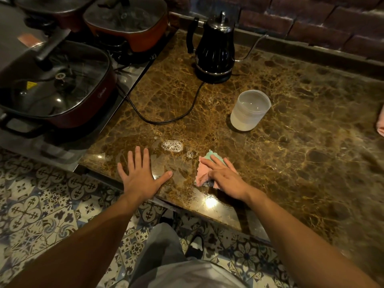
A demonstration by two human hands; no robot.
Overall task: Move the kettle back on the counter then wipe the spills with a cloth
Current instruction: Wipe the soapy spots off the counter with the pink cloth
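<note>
A black gooseneck kettle (pixel 214 48) stands on its base at the back of the brown marble counter (pixel 291 142), its cord looping toward the front. A foamy spill (pixel 172 145) with a wet sheen lies near the front edge. My right hand (pixel 225 176) presses flat on a pink and green cloth (pixel 202 173), just right of the spill. My left hand (pixel 141 173) rests flat on the counter edge with fingers spread, left of the spill, holding nothing.
A translucent cup of water (pixel 249 110) stands mid-counter. Three lidded electric pans, the nearest (pixel 54 86), crowd the left side. A brick wall (pixel 311 19) backs the counter. Something pink (pixel 381 123) shows at the right edge. Patterned floor tiles (pixel 41 204) lie below.
</note>
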